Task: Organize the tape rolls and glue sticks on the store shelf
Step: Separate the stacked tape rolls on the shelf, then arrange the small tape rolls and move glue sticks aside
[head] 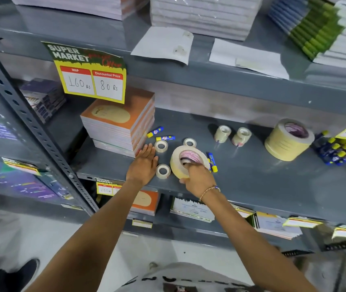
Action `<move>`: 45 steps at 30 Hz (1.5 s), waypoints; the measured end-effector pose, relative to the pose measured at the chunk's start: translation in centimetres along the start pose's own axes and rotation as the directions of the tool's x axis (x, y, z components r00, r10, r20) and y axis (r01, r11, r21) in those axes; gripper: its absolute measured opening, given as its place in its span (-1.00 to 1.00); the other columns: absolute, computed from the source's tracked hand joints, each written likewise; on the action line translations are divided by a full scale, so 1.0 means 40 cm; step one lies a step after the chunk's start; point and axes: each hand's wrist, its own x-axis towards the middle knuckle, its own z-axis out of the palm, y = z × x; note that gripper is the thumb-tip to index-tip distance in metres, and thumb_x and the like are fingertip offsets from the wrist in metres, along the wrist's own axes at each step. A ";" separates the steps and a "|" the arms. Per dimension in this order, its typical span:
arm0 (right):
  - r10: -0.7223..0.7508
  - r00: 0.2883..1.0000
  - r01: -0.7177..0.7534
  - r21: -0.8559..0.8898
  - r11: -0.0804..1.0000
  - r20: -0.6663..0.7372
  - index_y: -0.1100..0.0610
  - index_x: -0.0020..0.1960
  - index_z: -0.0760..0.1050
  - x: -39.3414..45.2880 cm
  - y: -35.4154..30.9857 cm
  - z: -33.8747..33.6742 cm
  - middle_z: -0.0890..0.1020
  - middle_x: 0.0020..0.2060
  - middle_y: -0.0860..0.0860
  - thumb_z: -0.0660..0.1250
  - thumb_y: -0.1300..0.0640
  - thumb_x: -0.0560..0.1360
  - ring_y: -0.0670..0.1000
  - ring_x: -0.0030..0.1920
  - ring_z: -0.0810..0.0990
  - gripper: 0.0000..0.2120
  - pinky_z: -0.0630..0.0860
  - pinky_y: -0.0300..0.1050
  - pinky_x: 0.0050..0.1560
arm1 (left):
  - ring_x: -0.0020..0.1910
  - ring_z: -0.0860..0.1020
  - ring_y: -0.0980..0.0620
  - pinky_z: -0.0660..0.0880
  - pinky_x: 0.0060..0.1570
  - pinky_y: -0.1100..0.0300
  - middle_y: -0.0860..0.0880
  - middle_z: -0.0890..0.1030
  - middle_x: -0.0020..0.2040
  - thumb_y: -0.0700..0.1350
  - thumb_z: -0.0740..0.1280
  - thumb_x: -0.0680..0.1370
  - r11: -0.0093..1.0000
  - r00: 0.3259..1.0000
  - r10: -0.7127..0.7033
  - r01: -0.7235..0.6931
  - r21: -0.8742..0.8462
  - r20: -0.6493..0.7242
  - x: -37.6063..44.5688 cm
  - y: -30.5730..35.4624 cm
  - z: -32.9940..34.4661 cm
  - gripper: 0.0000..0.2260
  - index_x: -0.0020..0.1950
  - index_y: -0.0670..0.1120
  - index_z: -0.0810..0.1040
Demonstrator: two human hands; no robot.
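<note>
Gripping wide tape roll (185, 160), right hand (197, 178)

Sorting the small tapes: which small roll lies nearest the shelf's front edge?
The small roll lying flat between the left hand and the big roll; the others lie farther back.

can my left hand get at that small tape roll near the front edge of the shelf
Probably yes. The left hand lies flat and empty on the shelf, and the small tape roll sits just beside its fingers with nothing between them.
</note>
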 end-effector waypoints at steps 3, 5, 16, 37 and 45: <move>0.030 0.996 -0.021 0.106 0.994 -0.084 0.15 0.27 0.46 -0.021 0.017 -0.052 0.59 0.19 0.15 0.40 0.07 0.46 0.20 0.19 0.55 -0.59 0.51 -0.03 0.15 | 0.56 -0.03 0.02 -0.06 0.48 0.18 -0.04 0.07 0.57 -0.02 -0.03 0.67 1.000 1.000 0.000 0.000 -0.006 -0.010 0.001 0.000 0.002 -0.55 0.54 -0.14 0.06; 0.097 0.978 -0.065 0.171 0.983 -0.183 0.18 0.16 0.52 -0.031 0.060 -0.100 0.65 0.08 0.16 0.41 0.09 0.45 0.21 0.09 0.60 -0.68 0.52 -0.06 0.03 | 0.56 -0.03 0.00 -0.06 0.49 0.17 -0.06 0.07 0.57 -0.04 -0.02 0.67 1.000 1.000 0.004 -0.004 -0.007 -0.016 0.001 -0.001 0.001 -0.55 0.54 -0.15 0.06; 0.661 0.725 -0.642 0.157 0.750 -0.193 0.33 0.27 0.46 -0.048 0.588 -0.110 0.57 0.20 0.32 0.41 0.26 0.42 0.30 0.23 0.52 -0.55 0.44 0.04 0.28 | 0.55 0.02 -0.05 -0.06 0.50 0.16 -0.11 0.09 0.56 -0.09 0.01 0.67 0.999 0.999 0.033 -0.033 -0.015 -0.027 0.001 0.001 0.002 -0.56 0.53 -0.20 0.07; -0.081 0.989 0.081 0.005 0.997 0.120 0.06 0.38 0.39 0.138 0.030 0.023 0.39 0.36 0.14 0.30 0.27 0.50 0.21 0.31 0.45 -0.54 0.41 -0.04 0.31 | 0.56 -0.02 -0.04 -0.09 0.53 0.14 -0.11 0.04 0.57 -0.06 -0.01 0.66 0.999 0.999 0.043 -0.043 0.031 0.002 0.005 -0.004 0.006 -0.53 0.53 -0.20 0.02; -0.272 0.947 0.277 -0.007 0.961 0.171 0.11 0.41 0.31 0.118 -0.092 0.066 0.42 0.23 0.18 0.38 0.13 0.48 0.25 0.24 0.43 -0.46 0.46 0.06 0.27 | 0.55 -0.14 -0.06 -0.20 0.52 0.14 -0.17 -0.10 0.57 -0.07 -0.12 0.67 0.978 0.995 0.063 -0.077 0.194 0.080 0.008 -0.008 0.006 -0.53 0.53 -0.26 -0.12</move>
